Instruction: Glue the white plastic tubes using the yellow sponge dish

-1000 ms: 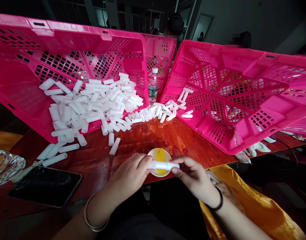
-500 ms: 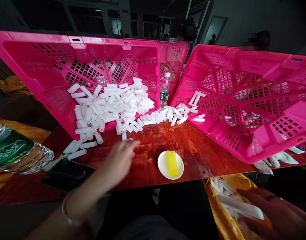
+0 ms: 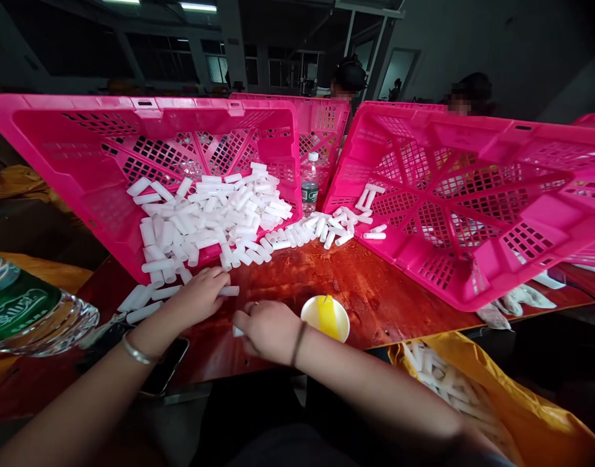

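Note:
Over the near table, my left hand (image 3: 200, 298) pinches a short white plastic tube (image 3: 230, 291), one end of it sticking out to the right. My right hand (image 3: 273, 332) is closed, with the pale end of another white tube (image 3: 238, 332) showing at its fingers; the rest is hidden. A small gap separates the two hands. Behind them, a heap of white tubes (image 3: 229, 207) spills out of a tipped pink crate (image 3: 59, 149) onto the red-brown table (image 3: 375, 285). Beside my right wrist stands a white bowl (image 3: 343, 324) with a yellow strip (image 3: 328, 316) in it.
A second pink crate (image 3: 472, 279) leans at the right. A water bottle (image 3: 310, 185) stands between the crates, and a large bottle (image 3: 35, 308) at the left. A phone (image 3: 168, 370) lies near my left forearm. A yellow sack (image 3: 531, 395) of white tubes is below right.
My right hand has moved from above the sack to the middle of the table, and the tube it held there is no longer seen in full. My left hand now pinches a tube.

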Motion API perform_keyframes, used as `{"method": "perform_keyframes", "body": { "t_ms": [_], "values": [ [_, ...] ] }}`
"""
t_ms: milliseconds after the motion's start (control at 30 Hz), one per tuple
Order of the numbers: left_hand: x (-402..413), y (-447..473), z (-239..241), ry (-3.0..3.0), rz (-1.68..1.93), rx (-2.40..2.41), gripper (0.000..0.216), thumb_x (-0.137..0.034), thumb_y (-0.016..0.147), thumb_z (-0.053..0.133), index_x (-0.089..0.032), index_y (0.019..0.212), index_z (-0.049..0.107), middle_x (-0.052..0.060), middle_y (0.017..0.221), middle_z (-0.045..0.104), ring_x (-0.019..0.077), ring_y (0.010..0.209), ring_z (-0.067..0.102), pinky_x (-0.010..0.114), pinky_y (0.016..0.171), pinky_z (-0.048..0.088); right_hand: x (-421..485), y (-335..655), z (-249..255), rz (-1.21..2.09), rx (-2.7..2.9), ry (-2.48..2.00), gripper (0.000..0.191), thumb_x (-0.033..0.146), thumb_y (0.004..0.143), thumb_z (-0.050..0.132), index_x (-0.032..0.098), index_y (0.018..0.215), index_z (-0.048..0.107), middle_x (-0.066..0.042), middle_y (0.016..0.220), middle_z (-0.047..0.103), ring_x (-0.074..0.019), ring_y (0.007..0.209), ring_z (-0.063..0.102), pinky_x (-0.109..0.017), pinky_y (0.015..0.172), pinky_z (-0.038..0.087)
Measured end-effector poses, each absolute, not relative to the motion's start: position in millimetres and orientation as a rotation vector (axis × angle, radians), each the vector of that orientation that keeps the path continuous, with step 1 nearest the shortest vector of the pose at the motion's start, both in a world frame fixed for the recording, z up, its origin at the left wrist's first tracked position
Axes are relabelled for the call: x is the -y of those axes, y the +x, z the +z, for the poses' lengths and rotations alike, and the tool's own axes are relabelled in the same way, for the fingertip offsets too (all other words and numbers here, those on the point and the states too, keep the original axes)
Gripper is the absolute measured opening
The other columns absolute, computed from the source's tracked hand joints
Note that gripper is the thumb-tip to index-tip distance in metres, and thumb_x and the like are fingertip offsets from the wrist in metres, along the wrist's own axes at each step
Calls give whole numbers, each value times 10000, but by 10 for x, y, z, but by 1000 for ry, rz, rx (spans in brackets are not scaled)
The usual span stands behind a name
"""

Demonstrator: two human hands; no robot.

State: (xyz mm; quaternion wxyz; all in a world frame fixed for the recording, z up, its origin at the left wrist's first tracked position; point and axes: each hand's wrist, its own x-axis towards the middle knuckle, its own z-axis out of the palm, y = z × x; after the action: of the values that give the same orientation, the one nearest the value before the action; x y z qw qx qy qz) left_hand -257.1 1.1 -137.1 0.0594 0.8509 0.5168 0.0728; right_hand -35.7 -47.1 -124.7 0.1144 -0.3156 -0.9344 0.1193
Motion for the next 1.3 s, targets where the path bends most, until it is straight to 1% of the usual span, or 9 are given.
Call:
{"method": "perform_keyframes", "body": {
  "t_ms": [167,300,433,533,700,800,1000,1167,1300],
  "values": [
    [360,-2382,-1451,2392,381,-1533,305,-233,870,377,-211,1113,560,96,1100,648,273,1042,604,400,915,469,900,869,-1315,903,1990,-1141,111,204,827,577,218,922,521,2,759,612,-124,619,581,-217,550,482],
    [566,-1835,-1480,2181,547,-1380,227,-369,929,413,-227,1072,518,74,1079,639,220,997,624,346,887,507,835,1356,-1622,818,1854,-1158,65,235,880,577,219,938,555,-54,908,680,-171,806,673,-276,693,559],
    [607,-1297,-1623,2179,615,-1187,707,-543,661,762,-208,1200,450,174,1357,479,323,1202,527,450,964,485,802,1398,-1803,521,2107,-986,129,137,904,519,228,948,600,-99,1085,655,-198,990,652,-335,827,553],
    [582,-1074,-1731,2227,665,-1153,925,-557,471,861,-183,1213,456,218,1406,426,402,1278,441,545,1006,433,858,1385,-1809,678,2019,-1003,233,218,914,546,229,1147,541,-108,1093,644,-208,997,656,-342,819,571],
    [557,-979,-1725,2239,705,-1199,874,-347,505,888,-213,1244,441,143,1287,561,346,1186,534,509,1007,435,889,1394,-1804,622,2008,-1087,212,194,925,522,232,1117,603,-98,1033,657,-209,977,653,-351,826,569],
    [555,-981,-1702,2245,713,-1193,834,-349,503,884,-212,1210,463,139,1279,569,342,1178,537,501,1002,436,876,1403,-1811,456,2105,-966,230,112,901,509,236,1051,632,-99,1018,614,-214,1005,617,-353,815,557],
    [550,-974,-1744,2246,725,-1192,836,-352,513,880,-192,1210,447,143,1268,570,331,1181,535,490,993,445,918,1362,-1813,719,1935,-1147,202,199,934,508,220,1130,551,-70,928,641,-179,824,654,-315,721,578],
    [553,-976,-1743,2248,725,-1198,812,-345,515,879,-199,1191,454,139,1271,567,333,1185,531,502,997,441,914,1350,-1822,449,2085,-995,205,142,904,513,223,1067,607,-104,1028,572,-226,1024,589,-370,823,550],
    [547,-987,-1741,2237,715,-1208,821,-334,513,879,-197,1199,449,141,1283,559,337,1192,523,505,999,438,915,1333,-1809,791,1880,-1190,177,232,942,489,216,1110,545,-56,900,610,-168,770,631,-312,689,569]
  ]
}}
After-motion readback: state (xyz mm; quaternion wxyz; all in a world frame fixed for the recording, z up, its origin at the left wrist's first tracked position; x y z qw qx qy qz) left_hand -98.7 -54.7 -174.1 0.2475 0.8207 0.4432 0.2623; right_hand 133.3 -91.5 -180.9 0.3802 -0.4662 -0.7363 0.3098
